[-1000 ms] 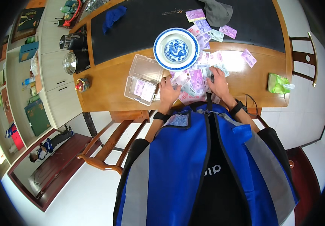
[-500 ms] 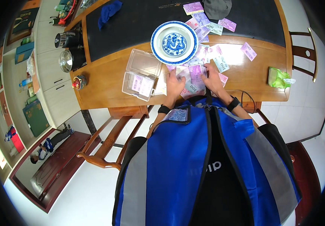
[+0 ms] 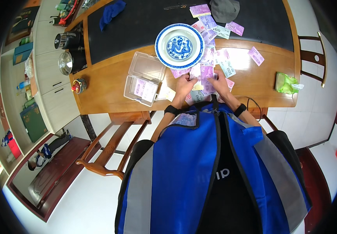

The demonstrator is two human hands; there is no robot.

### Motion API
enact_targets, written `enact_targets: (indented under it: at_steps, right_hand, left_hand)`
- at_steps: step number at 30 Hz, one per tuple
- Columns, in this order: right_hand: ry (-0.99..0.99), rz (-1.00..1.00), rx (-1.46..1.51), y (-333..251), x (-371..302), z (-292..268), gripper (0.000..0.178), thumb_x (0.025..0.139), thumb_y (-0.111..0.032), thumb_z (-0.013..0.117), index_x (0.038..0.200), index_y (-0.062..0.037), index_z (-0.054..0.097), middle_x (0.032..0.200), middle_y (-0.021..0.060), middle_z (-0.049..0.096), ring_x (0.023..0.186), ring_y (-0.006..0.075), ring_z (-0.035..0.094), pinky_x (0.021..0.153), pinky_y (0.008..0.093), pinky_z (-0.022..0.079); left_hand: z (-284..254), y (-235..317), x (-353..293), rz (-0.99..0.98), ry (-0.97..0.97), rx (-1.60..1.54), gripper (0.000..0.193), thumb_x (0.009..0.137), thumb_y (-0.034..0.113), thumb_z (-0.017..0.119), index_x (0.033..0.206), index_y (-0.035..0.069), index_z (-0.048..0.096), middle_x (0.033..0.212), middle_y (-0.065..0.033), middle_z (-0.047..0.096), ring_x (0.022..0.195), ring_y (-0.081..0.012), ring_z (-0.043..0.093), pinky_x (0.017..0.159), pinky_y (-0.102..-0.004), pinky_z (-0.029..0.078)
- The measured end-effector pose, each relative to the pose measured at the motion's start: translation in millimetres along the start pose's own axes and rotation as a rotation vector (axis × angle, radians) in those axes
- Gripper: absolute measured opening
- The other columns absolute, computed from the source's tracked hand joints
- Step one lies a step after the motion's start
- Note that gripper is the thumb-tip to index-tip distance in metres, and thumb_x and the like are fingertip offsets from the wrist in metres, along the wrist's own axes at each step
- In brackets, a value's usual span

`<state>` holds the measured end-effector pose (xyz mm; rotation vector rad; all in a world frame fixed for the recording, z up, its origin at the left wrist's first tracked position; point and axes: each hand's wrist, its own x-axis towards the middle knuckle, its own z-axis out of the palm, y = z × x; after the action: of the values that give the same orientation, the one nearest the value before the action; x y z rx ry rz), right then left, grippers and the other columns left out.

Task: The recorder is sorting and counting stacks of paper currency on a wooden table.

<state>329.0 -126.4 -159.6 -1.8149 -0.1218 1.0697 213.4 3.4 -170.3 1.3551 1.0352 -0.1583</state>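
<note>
Purple, pink and green play banknotes lie scattered over the table. My left hand [image 3: 184,86] is closed at the edge of a pale note [image 3: 195,71], its thumb toward the middle. Across from it, my right hand [image 3: 220,83] pinches a purple banknote [image 3: 206,72] by its near right side. Under and between my hands lie more notes, one yellowish and one green [image 3: 196,96]. Just beyond them stands a white dish [image 3: 160,57] with a blue patterned rim and a dragon. Left of my hands is a clear plastic box [image 3: 128,92], lid raised, with purple notes inside.
A grey cap [image 3: 225,11] and a blue cloth [image 3: 113,14] lie on the dark table inlay [image 3: 137,35]. A green tissue pack [image 3: 286,83] sits at the right end, a small patterned jar [image 3: 78,85] at the left. Wooden chairs [image 3: 112,150] stand around the table.
The purple note between my hands has come upright and nearer my right hand. My left hand has shifted slightly right, and a yellowish note now shows between the hands.
</note>
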Motion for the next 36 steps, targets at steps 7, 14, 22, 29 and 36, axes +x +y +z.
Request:
enact_targets:
  at_steps: [7, 14, 22, 29, 36]
  right_hand:
    - [-0.077, -0.057, -0.223, 8, 3, 1, 0.050, 0.071, -0.022, 0.064, 0.111, 0.0021, 0.048, 0.103, 0.0225, 0.049, 0.094, 0.0296, 0.050, 0.082, 0.0355, 0.041]
    - [-0.140, -0.121, -0.210, 8, 0, 3, 0.047, 0.075, -0.019, 0.059, 0.115, 0.0012, 0.044, 0.107, 0.0222, 0.046, 0.097, 0.0321, 0.047, 0.086, 0.0363, 0.038]
    - [-0.217, -0.197, 0.046, 16, 3, 4, 0.041, 0.073, 0.001, 0.044, 0.114, -0.0020, 0.043, 0.102, 0.0172, 0.051, 0.092, 0.0243, 0.049, 0.083, 0.0324, 0.039]
    - [0.170, -0.268, 0.018, -4, 8, -24, 0.039, 0.078, 0.000, 0.042, 0.117, -0.0037, 0.041, 0.100, 0.0121, 0.052, 0.086, 0.0185, 0.050, 0.079, 0.0296, 0.040]
    - [0.142, -0.125, 0.258, -12, -3, -54, 0.034, 0.082, -0.011, 0.051, 0.115, -0.0026, 0.045, 0.102, 0.0077, 0.050, 0.089, 0.0157, 0.049, 0.079, 0.0275, 0.040]
  left_hand:
    - [3, 0, 6, -0.089, -0.093, 0.107, 0.037, 0.069, 0.029, 0.064, 0.090, -0.002, 0.063, 0.081, -0.0125, 0.064, 0.072, -0.0177, 0.061, 0.066, -0.0289, 0.046]
    - [7, 28, -4, 0.166, -0.088, 0.093, 0.034, 0.070, 0.014, 0.066, 0.101, 0.000, 0.059, 0.092, -0.0092, 0.062, 0.088, -0.0160, 0.056, 0.077, -0.0266, 0.044]
    - [5, 37, -8, 0.156, -0.215, 0.099, 0.034, 0.069, 0.007, 0.066, 0.100, 0.000, 0.058, 0.091, -0.0085, 0.062, 0.082, -0.0155, 0.058, 0.074, -0.0272, 0.045]
    - [4, 58, -15, 0.271, -0.070, 0.087, 0.034, 0.067, 0.004, 0.067, 0.099, -0.003, 0.056, 0.091, -0.0085, 0.062, 0.083, -0.0139, 0.058, 0.075, -0.0267, 0.045]
    - [-19, 101, -20, 0.310, 0.001, -0.015, 0.026, 0.069, 0.002, 0.065, 0.094, -0.002, 0.058, 0.085, -0.0072, 0.063, 0.075, -0.0120, 0.059, 0.070, -0.0252, 0.046]
